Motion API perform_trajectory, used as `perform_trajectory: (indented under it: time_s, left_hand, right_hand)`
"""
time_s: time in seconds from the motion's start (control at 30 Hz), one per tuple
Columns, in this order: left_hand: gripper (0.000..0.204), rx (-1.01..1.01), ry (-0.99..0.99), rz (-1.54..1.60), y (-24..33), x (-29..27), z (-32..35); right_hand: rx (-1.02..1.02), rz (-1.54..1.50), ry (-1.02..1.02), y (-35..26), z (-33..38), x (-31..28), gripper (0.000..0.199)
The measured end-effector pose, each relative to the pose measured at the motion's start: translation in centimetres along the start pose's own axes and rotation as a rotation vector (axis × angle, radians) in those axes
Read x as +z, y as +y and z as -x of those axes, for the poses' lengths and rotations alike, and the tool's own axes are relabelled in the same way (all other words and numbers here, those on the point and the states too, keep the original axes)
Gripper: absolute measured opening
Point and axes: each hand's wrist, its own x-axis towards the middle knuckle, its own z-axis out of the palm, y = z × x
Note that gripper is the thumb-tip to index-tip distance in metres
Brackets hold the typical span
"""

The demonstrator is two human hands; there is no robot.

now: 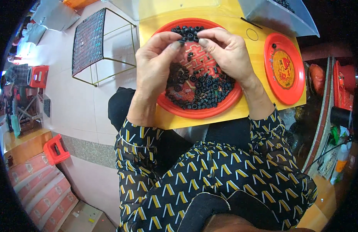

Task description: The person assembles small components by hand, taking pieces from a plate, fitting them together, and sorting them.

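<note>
- At the far left, a red box-like item (pixel 38 76) sits above a red block (pixel 56 150) with an opening in it.
- Next, a woven stool (pixel 88 36) with thin metal legs stands on the pale floor (pixel 84 102), apart from the table.
- The left hand (pixel 152 63) is over the plate's left side, thumb and index finger pinched narrowly on a small black piece (pixel 181 43).
- Below, the red plate (pixel 202 113) lies on the yellow table (pixel 165 123), holding many black parts (pixel 213 87), densest along its near edge.
- The right hand (pixel 233 54) faces the left one over the plate, thumb and fingertips close together; whether anything is between them cannot be told.
- Farther right, a thin black stick (pixel 251 23) lies near a clear bin (pixel 271 21).
- At the table's right edge is a smaller plate (pixel 297 58) with one black part (pixel 274 45) on it.
</note>
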Motion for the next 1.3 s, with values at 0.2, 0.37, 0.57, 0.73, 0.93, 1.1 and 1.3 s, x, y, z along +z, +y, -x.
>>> perform_trajectory:
  time_s: [0.2, 0.37, 0.57, 0.73, 0.93, 1.1, 1.3]
  left_hand:
    - [0.018, -0.074, -0.006, 0.250, 0.4, -0.6, -0.2]
    - [0.020, -0.046, -0.044, 0.232, 0.4, -0.9, -0.1]
    - [0.020, -0.038, -0.111, 0.242, -0.2, -0.6, -0.3]
    - [0.018, -0.005, -0.063, 0.244, -0.2, -0.1, 0.1]
    - [0.018, -0.040, -0.145, 0.234, -0.5, 0.1, 0.0]
    - [0.019, -0.051, -0.179, 0.208, -0.4, 0.2, 0.3]
    - [0.020, -0.047, -0.192, 0.183, -0.5, 0.5, 0.5]
  right_hand:
    - [-0.350, 0.514, -0.196, 2.0, 0.0, 0.5, 0.025]
    - [-0.361, 0.675, -0.249, 3.2, -0.1, 1.1, 0.009]
    - [-0.319, 0.581, -0.231, 2.5, 0.0, 0.6, 0.011]
    - [0.265, -0.193, -0.208, 0.4, -0.2, -0.2, 0.009]
    - [0.394, -0.665, -0.226, 0.4, -0.3, -1.4, 0.010]
    - [0.442, -0.875, -0.296, 0.5, -0.4, -1.4, 0.010]
    - [0.421, -0.835, -0.265, 0.3, -0.1, -1.2, 0.009]
